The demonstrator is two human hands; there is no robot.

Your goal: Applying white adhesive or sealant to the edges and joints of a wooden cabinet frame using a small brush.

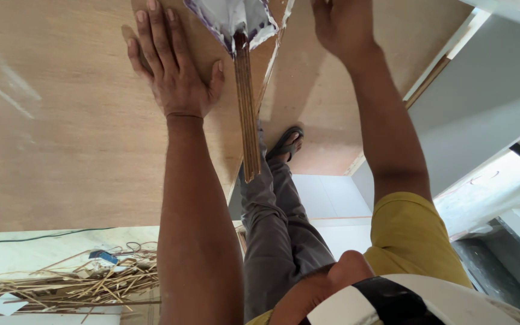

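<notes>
1. My left hand (173,66): palm down on the big plywood sheet (61,132), fingers (151,24) spread wide and flat, gripping nothing. I judge it is there to press the sheet still.

2. Edge-on plywood board (247,114): just beside my left thumb, standing between my two hands, its layered edge facing me. It rises upright off the sheet like a divider.

3. White and purple wrapping (230,18): at the far end of that board, beyond my thumb tip, torn open over the board's end. What else it holds, if anything, I cannot tell.

4. My right hand (338,24): on the other side of the board, laid against the second plywood panel (320,102). Its fingers run out of view, so I cannot tell how open they are or whether they hold anything. Probably bracing.

5. My sandalled foot (287,143) and grey trouser leg (278,222): below my wrists, set against the panel's lower edge.

6. Offcut strips and shavings (85,283): far under my left forearm, heaped loosely on the floor with a small blue object (105,256).

7. Grey and white panels (482,102): out past my right forearm.
</notes>
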